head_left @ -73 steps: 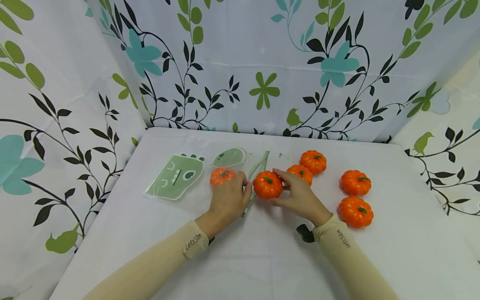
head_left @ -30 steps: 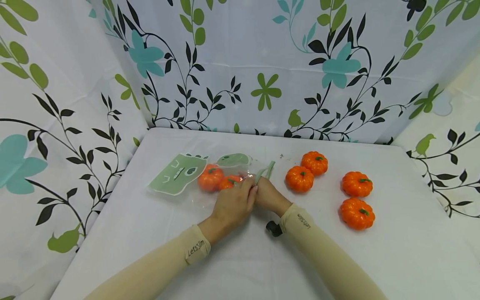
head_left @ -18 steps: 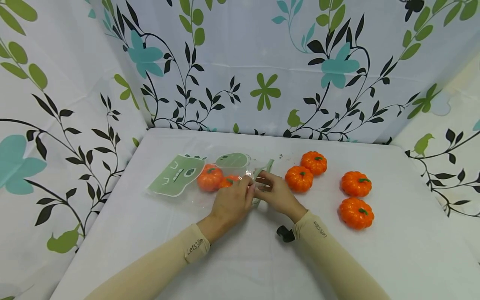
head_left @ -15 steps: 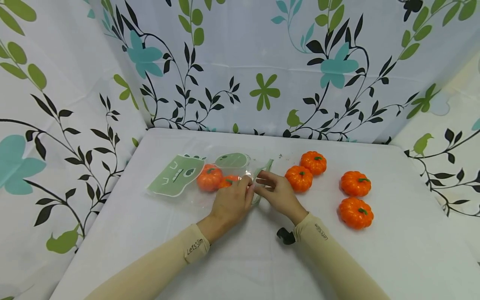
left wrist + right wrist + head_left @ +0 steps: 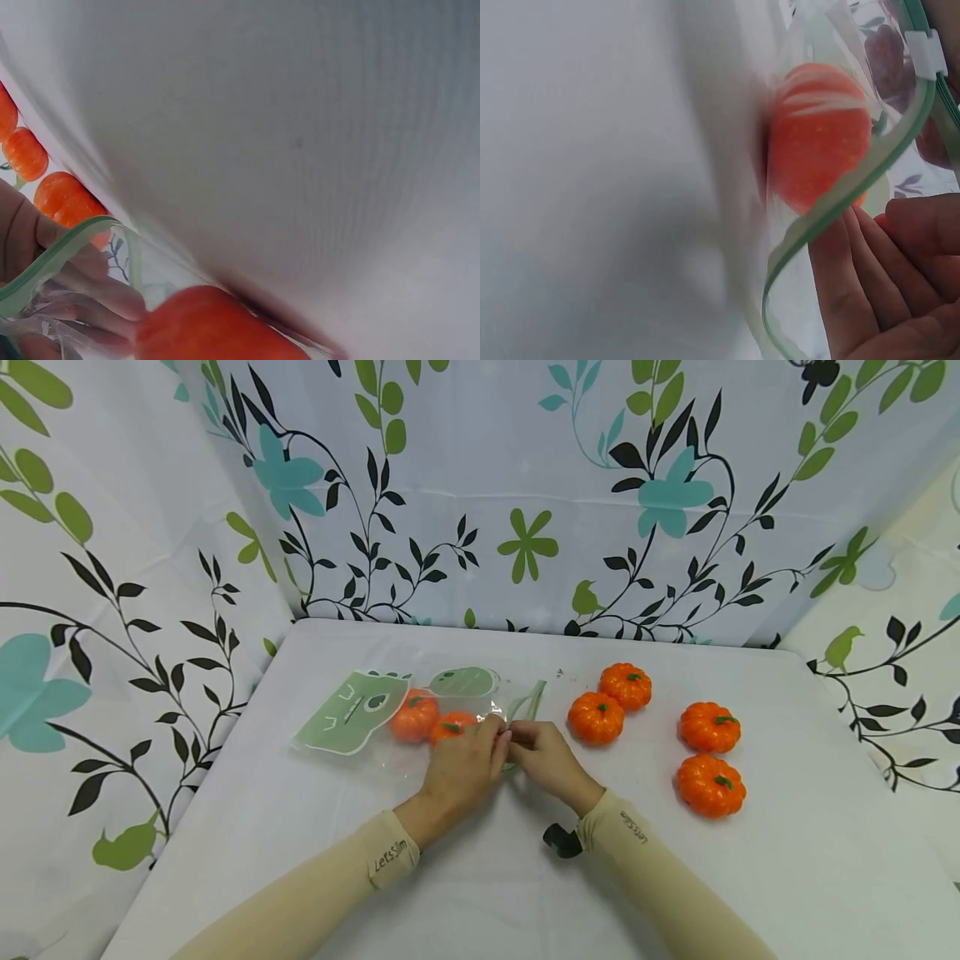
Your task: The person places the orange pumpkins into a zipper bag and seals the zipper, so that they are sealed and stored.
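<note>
A clear zip bag with a green dinosaur print (image 5: 347, 714) lies flat, its mouth toward the right. Inside are two orange toy pumpkins, the left one (image 5: 415, 717) and another (image 5: 452, 727) partly behind my left hand (image 5: 461, 770). My left hand grips the bag at its mouth. Against its thumb, the curled fingers of my right hand (image 5: 551, 764) pinch the bag's edge. In the right wrist view the green zip rim (image 5: 838, 204) gapes before a pumpkin (image 5: 817, 135), and a white slider (image 5: 925, 54) sits on it. The left wrist view shows a bagged pumpkin (image 5: 214, 330).
Right of my hands, two pumpkins touch, one nearer (image 5: 596, 718) and one behind it (image 5: 626, 686). Farther right stand two more, one (image 5: 709, 727) just behind the other (image 5: 711, 786). A leaf-patterned curtain (image 5: 450, 485) hangs behind the white table (image 5: 810, 827).
The pumpkin that my right hand held has gone into the bag. My right hand came out of the mouth, and its fingers closed in beside my left thumb.
</note>
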Demonstrator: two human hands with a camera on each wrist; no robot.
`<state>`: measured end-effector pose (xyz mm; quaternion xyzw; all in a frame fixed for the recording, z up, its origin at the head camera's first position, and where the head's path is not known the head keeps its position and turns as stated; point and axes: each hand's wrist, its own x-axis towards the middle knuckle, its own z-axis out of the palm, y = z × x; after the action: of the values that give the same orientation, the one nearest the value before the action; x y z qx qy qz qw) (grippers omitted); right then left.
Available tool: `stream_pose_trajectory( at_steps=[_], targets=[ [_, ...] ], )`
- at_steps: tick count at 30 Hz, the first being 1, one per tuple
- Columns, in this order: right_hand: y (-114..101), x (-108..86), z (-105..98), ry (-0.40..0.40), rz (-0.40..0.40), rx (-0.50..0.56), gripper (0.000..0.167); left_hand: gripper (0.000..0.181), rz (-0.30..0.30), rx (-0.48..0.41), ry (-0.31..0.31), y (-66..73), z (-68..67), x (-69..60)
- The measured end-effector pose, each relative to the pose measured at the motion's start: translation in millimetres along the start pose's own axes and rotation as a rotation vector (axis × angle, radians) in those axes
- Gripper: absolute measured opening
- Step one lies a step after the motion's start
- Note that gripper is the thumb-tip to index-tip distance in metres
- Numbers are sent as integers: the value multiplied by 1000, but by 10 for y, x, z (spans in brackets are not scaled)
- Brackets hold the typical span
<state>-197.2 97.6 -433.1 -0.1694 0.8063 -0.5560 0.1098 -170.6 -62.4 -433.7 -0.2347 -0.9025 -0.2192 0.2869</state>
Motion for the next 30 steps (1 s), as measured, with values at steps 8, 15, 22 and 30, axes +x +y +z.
stream_pose_trajectory(
  at_steps=[8,15,22,30],
  targets=[
    [-7,47,31,-90,-5,71,22,12,8,-6,-5,35,-25,25],
    [44,7,8,-119,-60,3,24,12,-6,-16,-21,33,-39,18],
    [-10,-246,-210,96,-158,-189,43,11,-27,-34,-10,26,-45,0],
    [-251,-437,-628,307,-328,-620,86,11,-24,-35,-3,-7,-61,1]
  ],
)
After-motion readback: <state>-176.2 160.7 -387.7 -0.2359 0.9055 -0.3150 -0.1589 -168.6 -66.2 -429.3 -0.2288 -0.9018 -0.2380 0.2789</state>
